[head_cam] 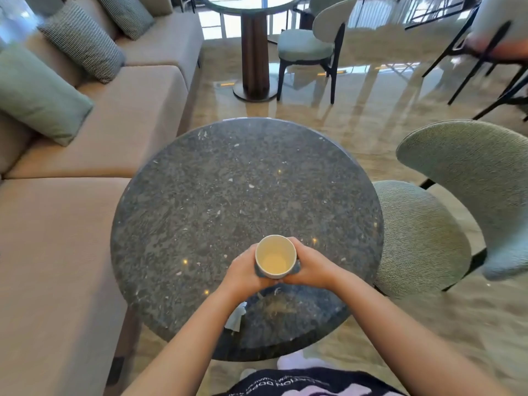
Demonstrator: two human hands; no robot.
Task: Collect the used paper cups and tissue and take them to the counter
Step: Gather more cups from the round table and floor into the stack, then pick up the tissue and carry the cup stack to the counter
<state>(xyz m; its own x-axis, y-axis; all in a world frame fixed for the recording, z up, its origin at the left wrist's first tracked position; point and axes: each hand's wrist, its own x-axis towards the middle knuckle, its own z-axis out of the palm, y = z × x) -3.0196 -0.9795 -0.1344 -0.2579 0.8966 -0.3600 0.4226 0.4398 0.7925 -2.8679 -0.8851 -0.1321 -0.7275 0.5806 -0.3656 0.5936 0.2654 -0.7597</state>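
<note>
A white paper cup (275, 257) with a cream inside and a blue-grey outer wall is held upright above the near part of the round dark stone table (228, 190). My left hand (245, 271) wraps its left side and my right hand (310, 267) wraps its right side, fingertips meeting under the rim. Whether more cups are stacked beneath it is hidden by my hands. A pale crumpled tissue (235, 317) lies on the table near the front edge, partly under my left forearm.
A beige sofa (71, 224) with green and checked cushions (40, 95) runs along the left. A green upholstered chair (445, 218) stands close on the right. Farther back stand a second round table (254, 47) and another chair (311, 44) on a glossy floor.
</note>
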